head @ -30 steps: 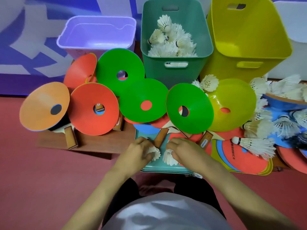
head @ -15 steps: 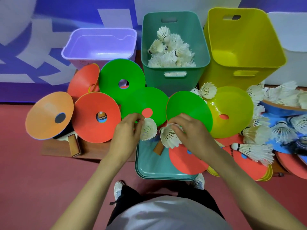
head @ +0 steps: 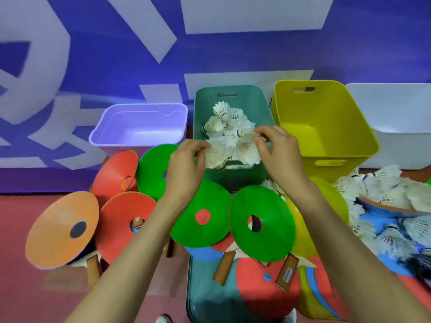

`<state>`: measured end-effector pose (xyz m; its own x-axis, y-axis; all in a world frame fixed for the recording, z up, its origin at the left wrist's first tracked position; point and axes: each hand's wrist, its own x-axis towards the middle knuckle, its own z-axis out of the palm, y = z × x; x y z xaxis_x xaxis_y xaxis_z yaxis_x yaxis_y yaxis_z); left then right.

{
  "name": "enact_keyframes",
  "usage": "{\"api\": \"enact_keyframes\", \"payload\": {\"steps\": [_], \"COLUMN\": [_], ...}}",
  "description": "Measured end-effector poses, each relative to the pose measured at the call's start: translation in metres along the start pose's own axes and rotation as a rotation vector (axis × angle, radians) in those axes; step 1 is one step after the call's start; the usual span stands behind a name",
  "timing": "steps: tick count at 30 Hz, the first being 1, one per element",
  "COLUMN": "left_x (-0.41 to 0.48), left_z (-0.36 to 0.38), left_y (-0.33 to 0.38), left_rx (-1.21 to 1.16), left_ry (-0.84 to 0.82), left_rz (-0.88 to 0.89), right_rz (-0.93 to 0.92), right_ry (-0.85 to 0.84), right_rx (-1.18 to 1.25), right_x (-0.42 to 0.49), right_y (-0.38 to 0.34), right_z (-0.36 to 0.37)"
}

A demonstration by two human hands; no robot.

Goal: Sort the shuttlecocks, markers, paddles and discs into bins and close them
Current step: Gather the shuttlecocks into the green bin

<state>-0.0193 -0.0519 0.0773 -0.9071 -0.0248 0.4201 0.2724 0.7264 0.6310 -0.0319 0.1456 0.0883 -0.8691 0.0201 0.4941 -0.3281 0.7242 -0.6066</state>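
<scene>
Both my hands hover over the front of the green bin (head: pixel 264 106), which holds a heap of white shuttlecocks (head: pixel 225 121). My left hand (head: pixel 186 162) grips one shuttlecock (head: pixel 215 156) at its left side. My right hand (head: pixel 278 151) pinches the feathers of another shuttlecock (head: pixel 247 151). Both shuttlecocks sit low against the heap inside the bin. Green discs (head: pixel 262 223), red discs (head: pixel 124 226), an orange disc (head: pixel 60 229) and a yellow disc (head: pixel 300 231) lie in front of the bins. Paddle handles (head: pixel 224 268) stick out from under the discs.
A purple bin (head: pixel 140 122) stands left of the green one, a yellow bin (head: pixel 326 127) and a white bin (head: pixel 396 113) to its right. A green lid (head: pixel 203 297) lies near me. More loose shuttlecocks (head: pixel 384 187) are piled at the right.
Both hands lifted a shuttlecock each from the green lid and carried them forward over the discs to the green bin. The view tilted upward.
</scene>
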Motion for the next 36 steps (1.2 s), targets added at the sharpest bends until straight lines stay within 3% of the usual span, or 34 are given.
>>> {"api": "enact_keyframes", "payload": {"steps": [9, 15, 21, 23, 29, 36], "left_x": [0.098, 0.134, 0.145, 0.142, 0.132, 0.114], "left_z": [0.022, 0.054, 0.079, 0.079, 0.072, 0.072], "left_y": [-0.005, -0.015, -0.027, -0.03, -0.02, -0.009], "left_rx": [-0.019, 0.203, 0.437, 0.423, 0.328, 0.304], "left_ry": [-0.069, -0.101, -0.469, -0.515, -0.456, -0.395], "left_rz": [-0.192, -0.075, -0.195, -0.189, -0.165, -0.129], "right_rz": [0.08, 0.131, 0.171, 0.195, 0.317, 0.23], "right_ry": [-0.108, -0.158, -0.156, -0.138, -0.326, -0.304], "right_rx": [-0.19, -0.296, -0.322, -0.316, -0.288, -0.219], "right_x": [0.08, 0.108, 0.131, 0.144, 0.174, 0.126], "right_y": [0.038, 0.054, 0.069, 0.073, 0.068, 0.057], "right_z": [0.038, 0.054, 0.065, 0.068, 0.086, 0.053]}}
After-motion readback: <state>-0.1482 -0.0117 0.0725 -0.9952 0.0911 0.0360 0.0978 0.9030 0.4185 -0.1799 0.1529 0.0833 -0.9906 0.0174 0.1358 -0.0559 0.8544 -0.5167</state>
